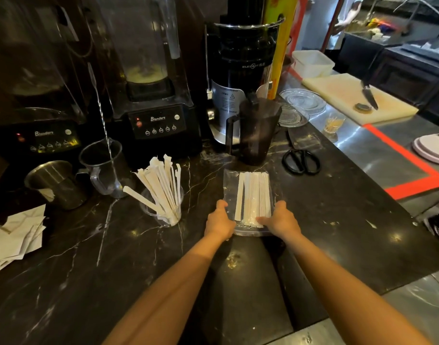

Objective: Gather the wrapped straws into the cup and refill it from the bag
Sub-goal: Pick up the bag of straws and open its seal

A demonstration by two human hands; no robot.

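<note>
A clear plastic bag point(229, 185) lies flat on the dark marble counter in the middle, with several white wrapped straws point(253, 195) inside. My left hand point(219, 220) grips the bag's near left corner. My right hand point(280, 220) holds the near right edge, fingers resting over the straw ends. To the left stands a clear cup point(163, 215) with several wrapped straws point(161, 185) fanning out of it.
Black scissors point(302, 161) lie right of the bag, a dark pitcher point(255, 133) behind it. Two blenders point(153, 120), a steel cup point(56, 183) and a glass jug with a spoon point(106, 168) line the back left. Folded papers point(16, 235) lie far left.
</note>
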